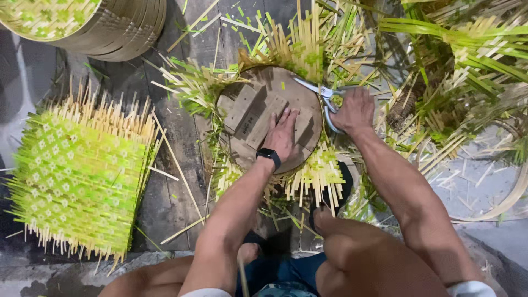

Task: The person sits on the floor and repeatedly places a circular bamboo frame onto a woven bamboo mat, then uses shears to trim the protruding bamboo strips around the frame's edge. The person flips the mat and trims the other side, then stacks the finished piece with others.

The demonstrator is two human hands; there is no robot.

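Left hand (283, 135) lies flat, fingers spread, palm down on a round wooden disc (268, 118), gripping nothing, just pressing on it; black smartwatch (269, 156) on that wrist. The disc sits on a woven mat of green and pale bamboo strips (316, 173), loose strip ends sticking out all round its edge. Right hand (355, 110) is curled closed around the handles of silver scissors (319, 91), blades pointing left along the disc's upper right rim, touching or just above the strip ends there, cannot tell which. Stack of finished woven green squares (77, 176) lies well to the left on dark wooden floor planks (170, 181). Stacked round woven baskets (118, 27) at top left. Pile of loose green and pale strips (467, 60) at top right, a bent bamboo hoop (509, 192) at right edge. Person's bare knees at bottom, a foot (322, 217) just below the mat
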